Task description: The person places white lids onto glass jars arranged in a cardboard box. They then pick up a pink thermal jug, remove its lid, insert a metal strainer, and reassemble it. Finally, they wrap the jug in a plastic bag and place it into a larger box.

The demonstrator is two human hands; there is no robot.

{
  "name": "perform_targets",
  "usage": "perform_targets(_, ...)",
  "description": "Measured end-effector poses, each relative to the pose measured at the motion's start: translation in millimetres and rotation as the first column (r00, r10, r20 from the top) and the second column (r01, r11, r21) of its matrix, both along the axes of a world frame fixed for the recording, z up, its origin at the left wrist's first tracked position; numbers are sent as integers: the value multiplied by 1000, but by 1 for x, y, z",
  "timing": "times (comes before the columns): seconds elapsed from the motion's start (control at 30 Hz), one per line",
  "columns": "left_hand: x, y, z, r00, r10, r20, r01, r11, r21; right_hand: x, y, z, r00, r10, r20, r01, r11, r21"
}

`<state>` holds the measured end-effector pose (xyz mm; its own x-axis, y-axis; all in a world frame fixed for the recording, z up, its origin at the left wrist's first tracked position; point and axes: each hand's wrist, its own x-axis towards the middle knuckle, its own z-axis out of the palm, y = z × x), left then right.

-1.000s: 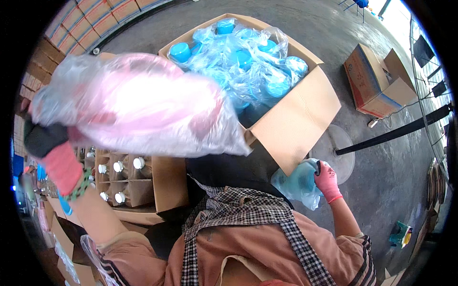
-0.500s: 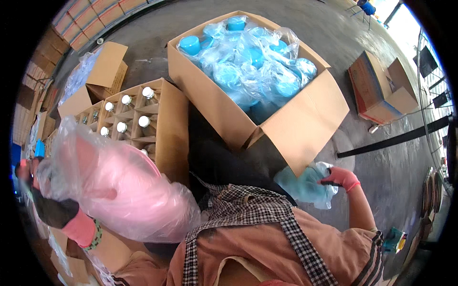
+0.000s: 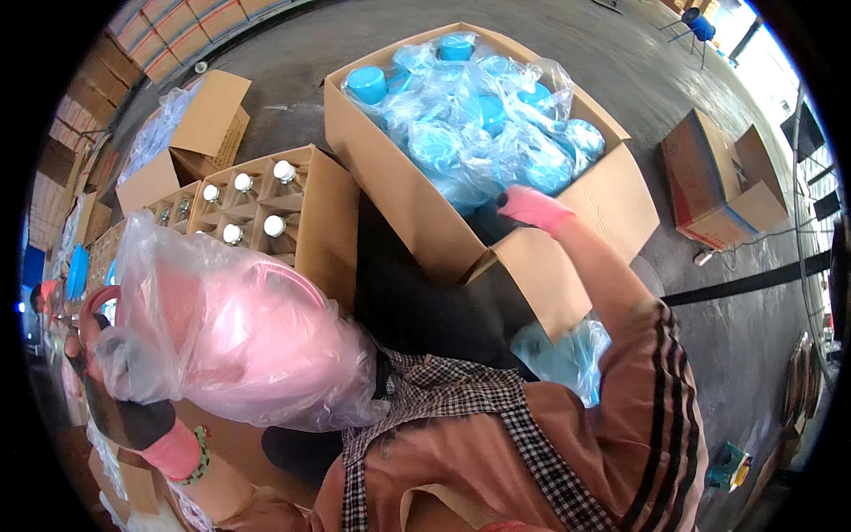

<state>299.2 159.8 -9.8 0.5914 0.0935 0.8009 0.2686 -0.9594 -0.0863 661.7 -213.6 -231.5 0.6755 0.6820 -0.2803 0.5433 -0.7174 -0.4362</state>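
Note:
My right hand (image 3: 535, 211), in a pink and dark glove, reaches into the near corner of a large cardboard box (image 3: 390, 191) of bagged light-blue plastic cups (image 3: 434, 146). Its fingers are mostly hidden, so what they touch cannot be told. At the far left, my gloved left hand (image 3: 124, 412) is beside a pink plastic thing with a curved rim (image 3: 257, 328), wrapped in a clear bag. The left fingers are unclear against the clutter there. A crumpled blue plastic bag (image 3: 567, 359) lies below the box's open flap, partly behind my right arm.
To the left stands a divided carton (image 3: 328, 239) of clear bottles with white caps. Behind it is an open box (image 3: 208, 115) with plastic wrapping. Another open carton (image 3: 709, 182) and a black strap or bar (image 3: 753, 279) are at the right, on the grey floor (image 3: 292, 62).
My right hand has let go of the crumpled blue bag and moved up and left into the box of cups. My left hand has shifted slightly downward. The view has turned a little.

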Motion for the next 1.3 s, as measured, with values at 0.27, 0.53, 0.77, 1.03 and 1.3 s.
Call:
perform_targets(0.27, -1, -6, -5, 992, -2, 123, 37, 958, -285, 56, 49, -135, 983, 136, -127, -181, 861, -476)
perform_targets(0.53, 37, 4, -8, 987, -40, 157, 93, 934, -344, 60, 33, -91, 930, -64, 362, 28, 994, 105)
perform_targets(0.77, 88, 11, 18, 971, -161, 174, 215, 909, -357, 96, 106, -58, 954, -203, 221, 180, 976, 121)
perform_targets(1.03, 273, -39, 29, 798, -496, 342, 602, 654, -457, 122, 82, -48, 938, -346, 14, 333, 912, 242)
perform_targets(1.3, 337, -43, -34, 729, -363, 581, 685, 377, -624, 138, -8, -58, 854, -350, -384, 493, 779, 386)
